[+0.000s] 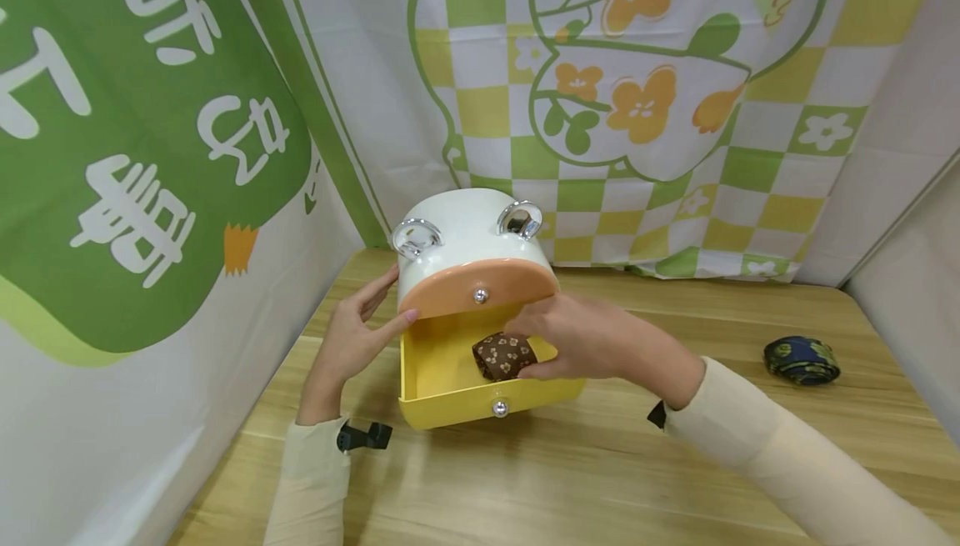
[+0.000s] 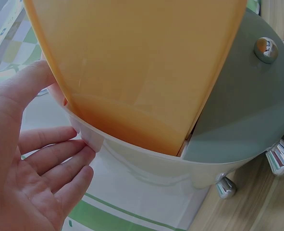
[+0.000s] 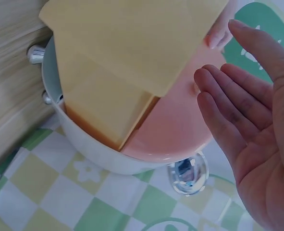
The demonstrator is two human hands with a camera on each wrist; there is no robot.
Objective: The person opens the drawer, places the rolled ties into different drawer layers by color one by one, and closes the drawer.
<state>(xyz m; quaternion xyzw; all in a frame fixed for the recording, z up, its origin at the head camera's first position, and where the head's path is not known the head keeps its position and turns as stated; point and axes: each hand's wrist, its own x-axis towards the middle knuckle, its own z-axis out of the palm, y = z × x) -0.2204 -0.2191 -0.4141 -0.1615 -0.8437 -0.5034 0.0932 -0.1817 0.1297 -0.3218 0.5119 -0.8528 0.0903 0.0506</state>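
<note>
A round white storage box (image 1: 468, 225) has chrome ears, a pink top front (image 1: 450, 288), a grey-green lower front (image 2: 242, 101) and a pulled-out yellow drawer (image 1: 442, 408). My left hand (image 1: 352, 333) is at its left side, thumb at the front edge and loose fingertips touching the outer wall. Inside the drawer is a rolled brown floral cloth (image 1: 498, 357). My right hand (image 1: 577, 338) reaches over the drawer's right side and overlaps the roll in the head view. In the right wrist view, its fingers (image 3: 228, 110) are spread with nothing between them; the roll is hidden there.
A rolled dark blue patterned cloth (image 1: 801, 360) lies at the right of the wooden table (image 1: 600, 463). Printed green and white fabric (image 1: 660, 221) hangs behind the box, with more hanging along the left side (image 1: 225, 338).
</note>
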